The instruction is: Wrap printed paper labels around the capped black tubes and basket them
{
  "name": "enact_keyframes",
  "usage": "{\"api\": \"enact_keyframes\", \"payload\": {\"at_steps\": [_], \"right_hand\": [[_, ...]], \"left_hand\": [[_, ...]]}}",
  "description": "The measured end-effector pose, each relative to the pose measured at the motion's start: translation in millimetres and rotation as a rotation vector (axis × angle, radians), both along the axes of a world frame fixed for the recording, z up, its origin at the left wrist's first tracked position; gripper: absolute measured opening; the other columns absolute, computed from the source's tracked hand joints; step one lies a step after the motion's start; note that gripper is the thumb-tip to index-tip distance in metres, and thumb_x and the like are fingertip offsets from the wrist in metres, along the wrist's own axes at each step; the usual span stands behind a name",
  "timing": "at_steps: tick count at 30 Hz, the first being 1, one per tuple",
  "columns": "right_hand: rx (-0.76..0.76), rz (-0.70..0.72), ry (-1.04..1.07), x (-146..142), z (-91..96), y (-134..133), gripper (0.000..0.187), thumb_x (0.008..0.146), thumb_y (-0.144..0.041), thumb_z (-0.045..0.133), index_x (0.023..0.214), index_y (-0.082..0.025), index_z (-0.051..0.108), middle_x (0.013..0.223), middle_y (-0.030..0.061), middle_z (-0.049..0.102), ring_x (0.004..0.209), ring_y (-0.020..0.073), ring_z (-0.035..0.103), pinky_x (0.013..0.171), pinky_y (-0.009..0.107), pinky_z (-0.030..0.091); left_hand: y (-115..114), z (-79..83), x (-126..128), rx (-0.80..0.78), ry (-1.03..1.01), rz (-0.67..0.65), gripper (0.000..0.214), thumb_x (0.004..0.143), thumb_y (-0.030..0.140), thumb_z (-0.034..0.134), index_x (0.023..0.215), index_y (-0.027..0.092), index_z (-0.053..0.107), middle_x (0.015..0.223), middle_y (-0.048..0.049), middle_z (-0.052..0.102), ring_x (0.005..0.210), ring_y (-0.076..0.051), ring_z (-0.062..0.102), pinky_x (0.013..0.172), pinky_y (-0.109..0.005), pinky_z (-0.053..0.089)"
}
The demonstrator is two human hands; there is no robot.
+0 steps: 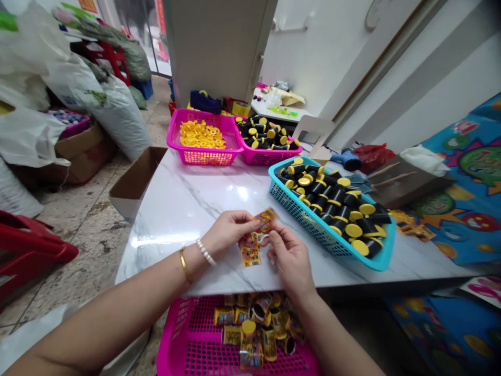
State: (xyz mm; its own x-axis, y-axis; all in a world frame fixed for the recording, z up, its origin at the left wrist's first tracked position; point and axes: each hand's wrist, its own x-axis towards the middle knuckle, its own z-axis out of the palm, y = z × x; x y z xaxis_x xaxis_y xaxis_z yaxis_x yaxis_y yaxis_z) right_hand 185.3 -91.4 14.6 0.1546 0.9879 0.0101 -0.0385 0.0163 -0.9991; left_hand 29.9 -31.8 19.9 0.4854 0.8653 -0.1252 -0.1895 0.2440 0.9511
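My left hand (233, 228) pinches a small orange printed label (266, 220) between thumb and fingers, over the white marble-patterned table (188, 198). My right hand (290, 257) is closed at the label's lower right edge, its thumb and fingertip pressed together there. Below the left fingers, another printed label (251, 256) hangs or lies near the tabletop; whether the pieces are joined, I cannot tell. Just beyond my right hand stands a turquoise basket (313, 231) full of black tubes with yellow caps (329, 196). Under the table edge, a pink basket (176, 334) holds several labelled tubes (269, 342).
At the table's far edge are a pink basket (205, 156) of small yellow plastic parts (201, 134) and another pink basket (270, 156) of black tubes. Behind them sits a tape dispenser (205, 101). More orange labels (415, 227) lie at right. A cardboard box (136, 180) stands left.
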Motion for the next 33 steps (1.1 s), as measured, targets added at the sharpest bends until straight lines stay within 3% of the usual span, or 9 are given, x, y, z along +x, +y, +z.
{"api": "enact_keyframes", "payload": {"at_steps": [2,4,8,11,16,22,27,33], "right_hand": [[-0.007,-0.043,0.099,-5.9,-3.8,1.6,0.024,0.085,-0.041,0.063,0.083,-0.017,0.058,0.061,-0.0035,0.056,0.041,0.0036,0.035,0.037,0.017,0.025],[0.017,-0.084,0.146,-8.8,-4.6,3.1,0.025,0.087,-0.040,0.061,0.076,-0.018,0.054,0.056,-0.0047,0.052,0.043,0.0046,0.035,0.038,0.017,0.023],[0.085,-0.154,0.024,-6.9,-0.1,4.2,0.033,0.092,-0.040,0.053,0.067,-0.019,0.046,0.051,-0.0063,0.043,0.044,0.0061,0.036,0.041,0.018,0.028],[0.113,-0.187,-0.039,-5.1,3.7,3.8,0.035,0.093,-0.043,0.049,0.067,-0.019,0.045,0.050,-0.0071,0.038,0.043,0.0065,0.033,0.040,0.019,0.025],[0.161,-0.166,-0.242,-5.6,2.9,-1.5,0.034,0.094,-0.043,0.047,0.072,-0.019,0.052,0.057,-0.0045,0.044,0.049,0.0088,0.038,0.044,0.021,0.032],[0.208,-0.162,-0.493,-2.4,-10.4,-3.6,0.032,0.095,-0.041,0.044,0.077,-0.019,0.057,0.068,-0.0002,0.052,0.063,0.0131,0.048,0.055,0.024,0.040],[0.215,-0.157,-0.529,-2.1,-12.0,-1.0,0.034,0.096,-0.041,0.042,0.074,-0.019,0.054,0.065,-0.0011,0.050,0.061,0.0130,0.047,0.055,0.025,0.038],[0.179,-0.154,-0.489,-5.0,-14.7,-1.8,0.037,0.095,-0.044,0.043,0.067,-0.020,0.048,0.058,-0.0027,0.046,0.056,0.0124,0.043,0.053,0.025,0.035]], "left_hand": [[-5.2,3.6,2.3,0.030,0.031,-0.037,0.028,0.077,0.040,0.068,0.072,0.014,0.059,0.053,0.0022,0.055,0.044,-0.007,0.046,0.044,-0.020,0.034],[-9.7,9.4,2.7,0.106,0.066,-0.018,0.027,0.079,0.039,0.066,0.071,0.013,0.060,0.055,0.0021,0.055,0.045,-0.007,0.045,0.044,-0.019,0.034],[-14.4,16.4,0.1,0.290,0.083,0.174,0.027,0.083,0.037,0.062,0.070,0.013,0.061,0.061,0.0008,0.056,0.052,-0.006,0.046,0.049,-0.018,0.037],[-14.9,16.2,-2.2,0.342,0.027,0.284,0.029,0.084,0.040,0.061,0.072,0.013,0.063,0.063,-0.0004,0.058,0.055,-0.007,0.047,0.050,-0.019,0.038],[-16.2,19.7,-5.0,0.417,0.048,0.284,0.033,0.086,0.041,0.059,0.081,0.012,0.072,0.063,-0.0022,0.059,0.053,-0.007,0.047,0.048,-0.019,0.037],[-16.7,22.8,-5.0,0.505,0.116,0.337,0.022,0.082,0.033,0.065,0.077,0.013,0.074,0.066,-0.0034,0.062,0.057,-0.009,0.051,0.051,-0.021,0.041],[-16.1,20.5,-3.9,0.581,0.130,0.373,0.016,0.079,0.030,0.069,0.077,0.015,0.074,0.072,-0.0050,0.065,0.064,-0.011,0.055,0.058,-0.023,0.046],[-15.7,16.7,-3.2,0.521,0.117,0.365,0.020,0.082,0.032,0.065,0.078,0.014,0.072,0.073,-0.0045,0.064,0.063,-0.011,0.055,0.054,-0.021,0.045]]}}
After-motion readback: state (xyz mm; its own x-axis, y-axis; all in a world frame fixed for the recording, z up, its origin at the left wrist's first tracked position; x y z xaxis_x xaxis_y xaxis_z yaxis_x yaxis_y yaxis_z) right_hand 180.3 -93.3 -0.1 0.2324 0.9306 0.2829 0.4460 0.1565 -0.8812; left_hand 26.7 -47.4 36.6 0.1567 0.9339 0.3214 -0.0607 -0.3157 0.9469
